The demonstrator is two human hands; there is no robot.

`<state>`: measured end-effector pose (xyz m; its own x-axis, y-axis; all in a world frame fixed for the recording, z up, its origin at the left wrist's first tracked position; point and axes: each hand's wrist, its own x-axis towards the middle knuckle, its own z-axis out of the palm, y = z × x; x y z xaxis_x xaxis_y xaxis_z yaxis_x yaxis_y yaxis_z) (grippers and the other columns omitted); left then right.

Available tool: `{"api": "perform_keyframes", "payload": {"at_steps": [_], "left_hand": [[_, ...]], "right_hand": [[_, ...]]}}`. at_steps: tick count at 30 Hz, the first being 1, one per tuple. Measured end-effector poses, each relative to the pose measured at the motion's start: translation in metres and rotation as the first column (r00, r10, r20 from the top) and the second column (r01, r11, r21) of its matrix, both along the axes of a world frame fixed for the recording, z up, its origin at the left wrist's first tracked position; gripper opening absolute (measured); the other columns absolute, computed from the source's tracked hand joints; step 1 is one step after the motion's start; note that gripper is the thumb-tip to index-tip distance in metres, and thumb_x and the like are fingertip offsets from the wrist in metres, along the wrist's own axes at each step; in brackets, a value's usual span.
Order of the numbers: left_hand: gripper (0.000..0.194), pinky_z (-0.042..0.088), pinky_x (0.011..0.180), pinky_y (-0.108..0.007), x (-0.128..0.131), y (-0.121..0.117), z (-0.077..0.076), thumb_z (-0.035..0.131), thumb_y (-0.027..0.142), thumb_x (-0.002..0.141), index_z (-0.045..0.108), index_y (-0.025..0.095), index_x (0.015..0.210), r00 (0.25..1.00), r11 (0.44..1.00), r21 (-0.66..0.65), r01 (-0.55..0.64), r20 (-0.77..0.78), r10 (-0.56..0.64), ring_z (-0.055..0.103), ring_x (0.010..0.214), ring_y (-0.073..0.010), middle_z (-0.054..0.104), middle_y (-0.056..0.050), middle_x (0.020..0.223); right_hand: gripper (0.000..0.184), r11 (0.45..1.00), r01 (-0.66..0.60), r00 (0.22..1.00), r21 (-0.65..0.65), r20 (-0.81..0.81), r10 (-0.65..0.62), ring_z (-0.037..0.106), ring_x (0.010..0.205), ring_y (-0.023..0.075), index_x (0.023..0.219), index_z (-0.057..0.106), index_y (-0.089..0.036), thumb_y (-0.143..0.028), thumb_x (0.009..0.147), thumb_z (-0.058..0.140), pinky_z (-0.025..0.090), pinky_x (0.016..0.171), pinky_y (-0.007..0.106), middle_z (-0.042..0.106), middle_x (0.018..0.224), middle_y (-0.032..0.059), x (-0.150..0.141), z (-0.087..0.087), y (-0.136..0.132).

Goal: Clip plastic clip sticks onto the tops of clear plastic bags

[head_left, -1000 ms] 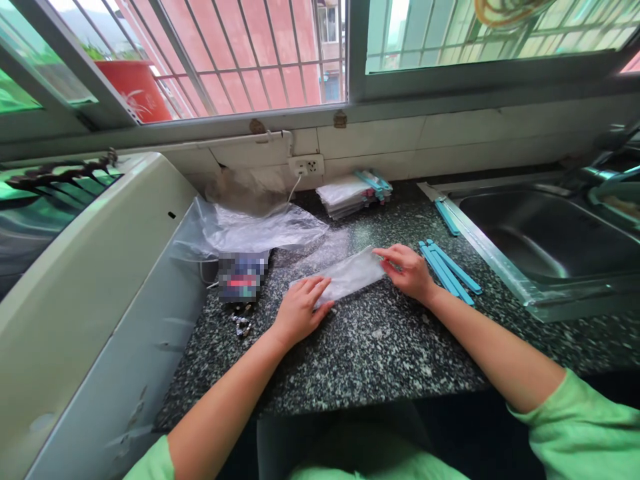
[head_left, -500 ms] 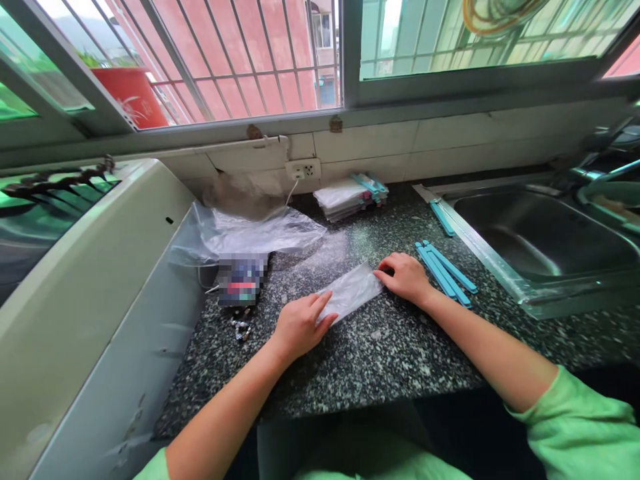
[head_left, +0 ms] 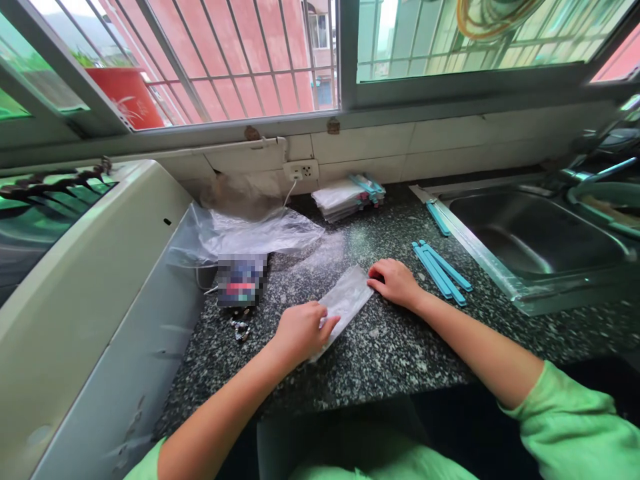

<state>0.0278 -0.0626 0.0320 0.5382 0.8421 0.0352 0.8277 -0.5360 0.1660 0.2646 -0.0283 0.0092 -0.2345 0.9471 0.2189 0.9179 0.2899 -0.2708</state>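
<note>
Head view: the folded plastic bag (head_left: pixel 351 293) is lying on the speckled table (head_left: pixel 390 353) between your two hands, slanting from near left to far right. Your hands are sitting apart, one at each end of the bag. Your left hand (head_left: pixel 304 328) is covering the bag's near left end, its fingers curling over the plastic and its thumb lying along the right edge; whether it is gripping or only pressing, the view is not telling. Your right hand (head_left: pixel 393 283) is touching the bag's far right corner, thumb and forefinger tips pinching the edge.

To the right of the bag, past your right hand, light blue strips (head_left: pixel 443 275) are lying in a loose fan. Farther right of the bag, the sink (head_left: pixel 530 250) is showing. Behind the bag, near the wall, a stack of plastic packets (head_left: pixel 337 201) is resting. To the bag's left, a loose plastic sheet (head_left: pixel 250 233) is spreading behind a pixelated object (head_left: pixel 241 281), and beads (head_left: pixel 242 331) are lying in front of that object.
</note>
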Motion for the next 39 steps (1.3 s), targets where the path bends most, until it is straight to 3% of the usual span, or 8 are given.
{"api": "perform_keyframes", "payload": {"at_steps": [7, 13, 18, 23, 26, 31, 35, 39], "left_hand": [[0.025, 0.043, 0.083, -0.034, 0.022, 0.040, 0.001, 0.047, 0.026, 0.084, 0.061, 0.021, 0.104, 0.922, 0.907, 0.207, 0.367, 0.045, -0.384, 0.053, 0.100, -0.0211, 0.060, -0.008, 0.113], [0.028, 0.044, 0.082, -0.036, 0.022, 0.035, -0.021, 0.047, 0.029, 0.083, 0.060, 0.018, 0.106, 0.985, 0.970, 0.190, 0.155, 0.045, -0.166, 0.053, 0.097, -0.0234, 0.060, -0.010, 0.112], [0.032, 0.044, 0.072, -0.038, 0.030, 0.014, -0.019, 0.043, 0.034, 0.084, 0.060, 0.015, 0.104, 0.999, 0.975, 0.214, 0.050, -0.013, -0.048, 0.053, 0.089, -0.0262, 0.060, -0.014, 0.101], [0.030, 0.043, 0.072, -0.038, 0.031, 0.013, -0.016, 0.044, 0.036, 0.083, 0.060, 0.015, 0.098, 0.999, 0.982, 0.186, 0.031, 0.018, -0.035, 0.053, 0.089, -0.0266, 0.060, -0.013, 0.097], [0.026, 0.043, 0.081, -0.039, 0.023, 0.024, -0.020, 0.050, 0.034, 0.080, 0.057, 0.014, 0.096, 0.972, 0.988, 0.154, 0.029, 0.228, -0.064, 0.052, 0.096, -0.0255, 0.057, -0.014, 0.107], [0.045, 0.042, 0.087, -0.038, 0.010, 0.053, -0.025, 0.063, 0.035, 0.070, 0.049, 0.016, 0.109, 0.616, 0.986, -0.132, -0.105, 0.770, 0.168, 0.051, 0.103, -0.0225, 0.054, -0.012, 0.112], [0.046, 0.045, 0.070, -0.029, 0.007, 0.063, -0.023, 0.071, 0.043, 0.058, 0.059, 0.014, 0.091, 0.371, 0.818, -0.537, 0.207, 0.817, 0.442, 0.056, 0.075, -0.0164, 0.062, -0.005, 0.083], [0.035, 0.039, 0.057, -0.021, 0.010, 0.060, -0.019, 0.073, 0.044, 0.055, 0.056, 0.014, 0.059, 0.116, 0.774, -0.549, 0.315, 0.832, 0.543, 0.046, 0.054, -0.0081, 0.055, 0.003, 0.057]], "right_hand": [[0.008, 0.983, -0.134, 0.984, 0.123, -0.101, 0.147, 0.054, 0.077, 0.0176, 0.080, 0.062, -0.017, -0.020, 0.079, 0.055, 0.040, 0.072, 0.028, 0.064, 0.079, 0.0054, 0.002, -0.008, 0.014], [0.017, 0.988, 0.096, 0.986, 0.124, -0.145, -0.078, 0.057, 0.077, 0.0173, 0.077, 0.063, -0.018, -0.029, 0.082, 0.051, 0.040, 0.072, 0.027, 0.066, 0.079, 0.0054, -0.003, -0.006, 0.014], [0.030, 0.945, 0.327, 0.942, 0.026, -0.093, -0.323, 0.058, 0.075, 0.0182, 0.066, 0.062, -0.020, -0.042, 0.082, 0.049, 0.036, 0.065, 0.027, 0.067, 0.074, 0.0044, -0.025, 0.000, 0.016], [0.028, 0.961, 0.277, 0.956, -0.002, -0.098, -0.276, 0.057, 0.074, 0.0179, 0.063, 0.060, -0.019, -0.042, 0.079, 0.054, 0.035, 0.066, 0.027, 0.066, 0.070, 0.0036, -0.053, -0.002, 0.010], [0.020, 0.988, 0.153, 0.959, -0.005, -0.240, -0.150, 0.055, 0.070, 0.0155, 0.064, 0.058, -0.018, -0.031, 0.079, 0.054, 0.038, 0.065, 0.026, 0.063, 0.068, 0.0030, -0.058, -0.005, 0.005], [0.017, 0.993, -0.013, 0.848, 0.119, -0.525, 0.074, 0.051, 0.065, 0.0143, 0.067, 0.056, -0.019, -0.028, 0.080, 0.051, 0.042, 0.062, 0.026, 0.059, 0.067, 0.0030, -0.052, -0.002, 0.002], [0.019, 0.988, -0.088, 0.775, 0.129, -0.613, 0.150, 0.050, 0.065, 0.0143, 0.067, 0.055, -0.019, -0.033, 0.080, 0.052, 0.043, 0.061, 0.027, 0.058, 0.068, 0.0031, -0.051, 0.005, -0.001], [0.020, 0.997, -0.063, 0.728, -0.038, -0.685, 0.020, 0.048, 0.059, 0.0120, 0.080, 0.057, -0.018, -0.037, 0.075, 0.058, 0.041, 0.057, 0.025, 0.056, 0.068, 0.0008, -0.055, 0.009, -0.006]]}}
